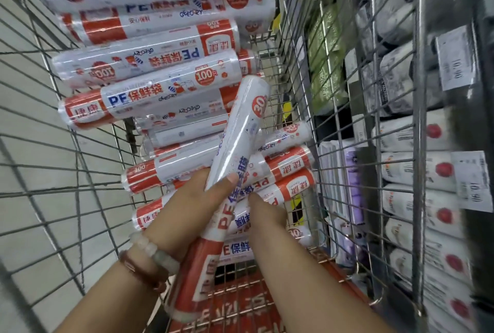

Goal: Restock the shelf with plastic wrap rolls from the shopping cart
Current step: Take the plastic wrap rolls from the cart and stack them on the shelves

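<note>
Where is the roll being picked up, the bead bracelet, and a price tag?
held roll [242, 129]: head view, middle of its clear-wrapped body.
bead bracelet [155, 251]: head view, a pale bead.
price tag [455, 62]: head view, its white face.

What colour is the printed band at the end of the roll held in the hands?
Red-orange, on the white roll; the head view shows it.

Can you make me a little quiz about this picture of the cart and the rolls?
1. True or false: the left hand grips a roll over the shopping cart.
2. Which wrist wears the bead bracelet? A) left B) right
3. Fill in: the big number on the held roll's far end is ___.

Key: 1 true; 2 A; 3 30. The right hand has its fingers around rolls too.
</note>
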